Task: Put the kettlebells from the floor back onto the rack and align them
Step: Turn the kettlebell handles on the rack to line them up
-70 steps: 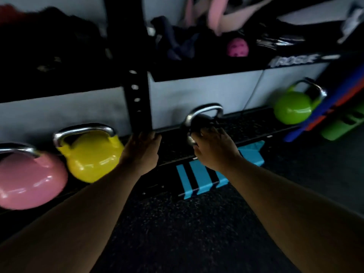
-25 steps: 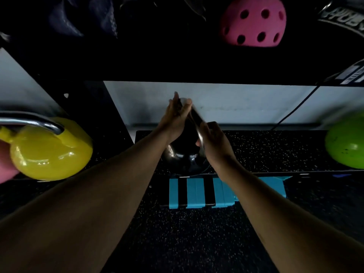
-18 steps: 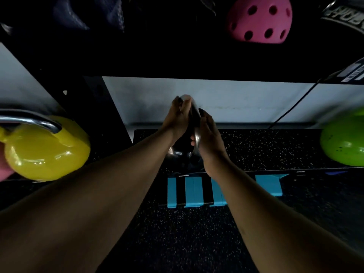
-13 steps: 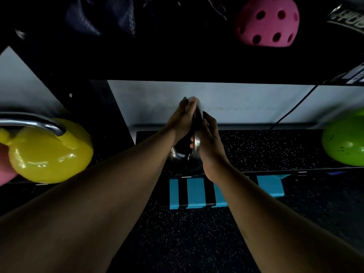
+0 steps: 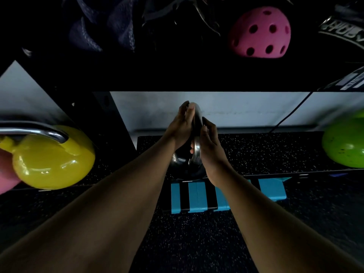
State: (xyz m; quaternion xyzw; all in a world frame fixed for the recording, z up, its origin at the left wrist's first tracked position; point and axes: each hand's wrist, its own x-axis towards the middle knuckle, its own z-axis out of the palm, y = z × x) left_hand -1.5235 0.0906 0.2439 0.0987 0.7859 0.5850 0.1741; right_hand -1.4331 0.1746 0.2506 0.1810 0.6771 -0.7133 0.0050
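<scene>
Fingers (image 5: pixel 186 115) of both hands clasp kettlebell handle (image 5: pixel 197 133).

I am now pressing my left hand (image 5: pixel 182 126) onto the steel handle (image 5: pixel 197 134) of the dark round kettlebell (image 5: pixel 178 160), having taken it off the black rack post, while my right hand (image 5: pixel 209 148) is turning the handle edge-on toward me.

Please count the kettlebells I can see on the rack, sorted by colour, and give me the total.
Yellow kettlebell: 1
Green kettlebell: 1
Black kettlebell, both hands on its handle: 1
Pink kettlebell, only a sliver at the left edge: 1
Total: 4
</scene>
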